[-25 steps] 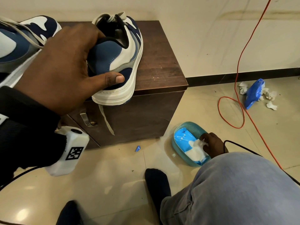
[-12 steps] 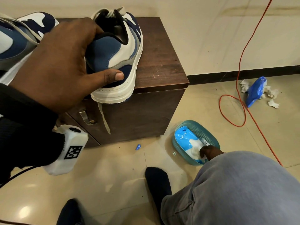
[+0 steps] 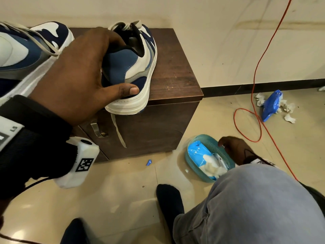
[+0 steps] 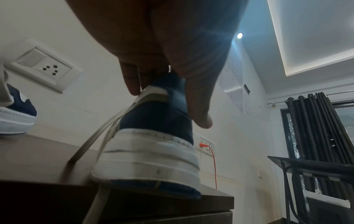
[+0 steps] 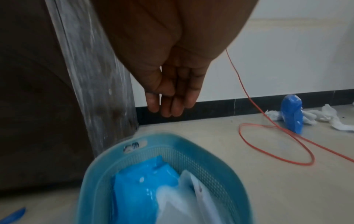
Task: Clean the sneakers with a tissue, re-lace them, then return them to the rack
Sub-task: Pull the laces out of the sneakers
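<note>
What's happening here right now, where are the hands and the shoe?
The left hand grips the heel of a blue and white sneaker standing on a brown wooden cabinet, with a loose lace hanging over the front edge. The second sneaker sits at far left. The right hand hovers with relaxed, empty fingers above the teal basket on the floor, which holds a blue tissue pack. No tissue is in hand.

Sneakers [image 3: 139,67] on cabinet [image 3: 175,81]; basket [image 3: 191,166] on floor [image 3: 123,191].

Cabinet [image 3: 158,131] beside basket [image 3: 191,166] — floor beyond
</note>
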Demonstrator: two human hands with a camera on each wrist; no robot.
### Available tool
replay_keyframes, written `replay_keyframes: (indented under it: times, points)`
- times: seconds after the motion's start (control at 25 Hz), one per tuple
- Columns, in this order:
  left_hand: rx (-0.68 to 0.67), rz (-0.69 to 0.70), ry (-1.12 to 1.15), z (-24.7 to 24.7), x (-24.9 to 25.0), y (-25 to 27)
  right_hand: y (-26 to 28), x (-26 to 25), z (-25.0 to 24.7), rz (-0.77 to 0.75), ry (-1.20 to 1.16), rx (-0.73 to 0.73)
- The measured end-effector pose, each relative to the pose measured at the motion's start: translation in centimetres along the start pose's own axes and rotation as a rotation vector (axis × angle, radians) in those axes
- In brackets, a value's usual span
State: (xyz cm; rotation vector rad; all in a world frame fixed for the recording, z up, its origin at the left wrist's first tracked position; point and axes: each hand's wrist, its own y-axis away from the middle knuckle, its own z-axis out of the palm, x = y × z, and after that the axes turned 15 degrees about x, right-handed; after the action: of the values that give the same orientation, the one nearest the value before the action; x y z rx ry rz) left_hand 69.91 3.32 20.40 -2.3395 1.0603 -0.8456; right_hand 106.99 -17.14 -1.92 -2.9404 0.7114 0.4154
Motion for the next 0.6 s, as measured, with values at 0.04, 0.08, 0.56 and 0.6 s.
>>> replay_keyframes:
  times: [0.04, 0.08, 0.56, 0.6]
  points:
    - [0.011, 0.001, 0.02, -0.3, 0.0, 0.1, -0.7, -1.0, -1.4, -0.001, -0.018, 0.069]
    - [0.021, 0.013, 0.026, -0.6, -0.1, 0.2, -1.6, -2.4, -3.3, -0.021, -0.018, 0.175]
    - [0.155, 0.075, 0.037, 0.1, 0.3, 1.5, -9.6, -28.4, -28.8, -0.579, -0.639, 0.652]
    - [0.161, 0.063, 0.031, 0.2, 0.5, 1.8, -9.3, -29.9, -28.9, -0.595, -0.679, 0.598]
